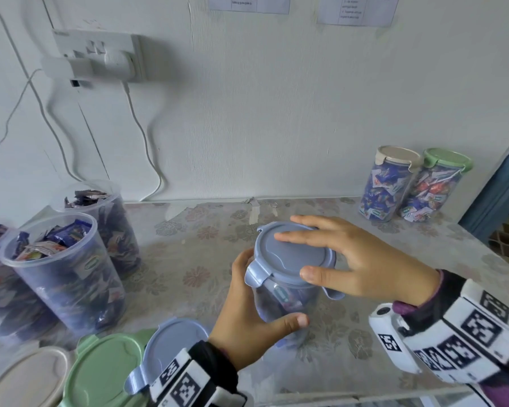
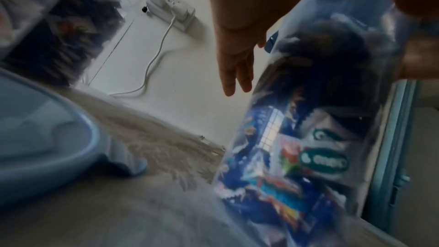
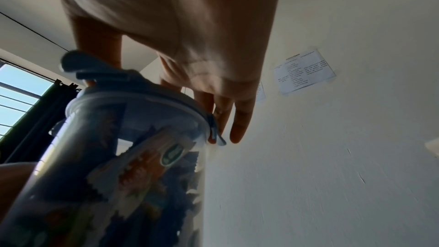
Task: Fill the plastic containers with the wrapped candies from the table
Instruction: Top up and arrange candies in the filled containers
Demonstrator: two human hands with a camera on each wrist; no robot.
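A clear plastic container packed with wrapped candies stands at the middle of the table. A blue lid sits on top, its side clips hanging loose. My left hand grips the container's body, thumb in front and fingers round the far left side. My right hand lies flat on the lid with straight fingers and the thumb at the near rim. The left wrist view shows the candy-filled container close up. In the right wrist view my right hand's fingers reach over the lid.
Three open containers full of candies stand at the left. Loose beige, green and blue lids lie at the near left. Two lidded, filled containers stand by the wall at back right. Cables hang from a wall socket.
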